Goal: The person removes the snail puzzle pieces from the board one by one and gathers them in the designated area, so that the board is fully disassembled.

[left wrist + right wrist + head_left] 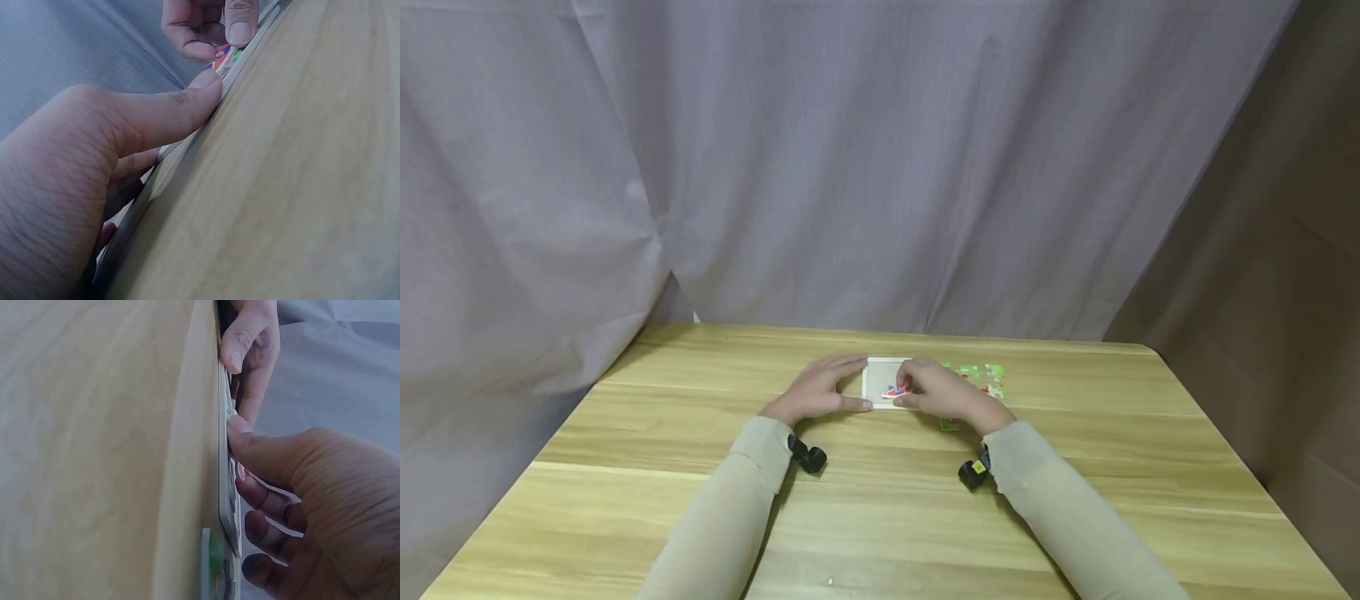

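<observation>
A shallow white-rimmed puzzle tray (880,407) lies on the table with a grey inside. My left hand (820,387) rests at its left side, thumb tip on the near rim and straight fingers by the far corner. Over the tray, my right hand (936,390) pinches a red, white and blue puzzle piece (892,392) between thumb and index finger. In the left wrist view the piece (224,59) shows red and green under the right fingertips, close beyond the left thumb. The right hand covers the tray's right part.
Several green-edged puzzle pieces (995,372) lie right of the tray, partly behind the right hand; one green piece (949,424) sits nearer, beside the right wrist. The wooden table (880,517) ends at a grey curtain (850,167) behind.
</observation>
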`<state>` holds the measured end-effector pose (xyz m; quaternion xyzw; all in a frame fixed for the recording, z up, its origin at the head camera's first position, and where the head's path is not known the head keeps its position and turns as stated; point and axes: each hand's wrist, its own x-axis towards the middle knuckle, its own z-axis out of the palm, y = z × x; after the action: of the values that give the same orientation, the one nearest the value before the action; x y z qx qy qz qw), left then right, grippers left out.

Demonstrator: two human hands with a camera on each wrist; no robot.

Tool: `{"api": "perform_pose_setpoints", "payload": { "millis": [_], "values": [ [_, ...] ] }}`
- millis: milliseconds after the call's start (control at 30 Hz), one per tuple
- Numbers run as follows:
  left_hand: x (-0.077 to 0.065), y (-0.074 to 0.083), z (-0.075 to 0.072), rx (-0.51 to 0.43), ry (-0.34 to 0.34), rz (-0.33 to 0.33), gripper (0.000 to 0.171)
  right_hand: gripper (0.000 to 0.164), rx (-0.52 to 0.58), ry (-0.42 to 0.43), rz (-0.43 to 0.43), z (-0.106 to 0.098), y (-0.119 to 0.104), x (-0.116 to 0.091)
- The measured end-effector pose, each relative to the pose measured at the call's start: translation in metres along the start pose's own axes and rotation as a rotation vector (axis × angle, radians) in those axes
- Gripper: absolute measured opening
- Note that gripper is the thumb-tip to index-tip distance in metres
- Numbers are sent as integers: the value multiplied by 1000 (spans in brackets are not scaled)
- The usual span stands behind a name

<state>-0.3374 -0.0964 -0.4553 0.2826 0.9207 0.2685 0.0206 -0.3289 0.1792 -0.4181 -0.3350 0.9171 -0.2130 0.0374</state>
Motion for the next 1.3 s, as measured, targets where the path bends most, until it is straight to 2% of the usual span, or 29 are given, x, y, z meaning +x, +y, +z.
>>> {"api": "perform_pose_setpoints", "payload": {
  "millis": [300,500,767,1300],
  "values": [
    [-1,1,0,-2,3,-3,91,18,41,14,-45,-1,-1,-1],
    [1,1,-2,3,2,-1,92,16,43,13,-41,-3,-1,0],
    [-2,-2,-4,13,9,4,92,10,47,-18,-63,-3,-2,2],
    [-3,-2,-3,2,3,-13,93,13,105,33,-57,-3,-3,1]
  ]
}}
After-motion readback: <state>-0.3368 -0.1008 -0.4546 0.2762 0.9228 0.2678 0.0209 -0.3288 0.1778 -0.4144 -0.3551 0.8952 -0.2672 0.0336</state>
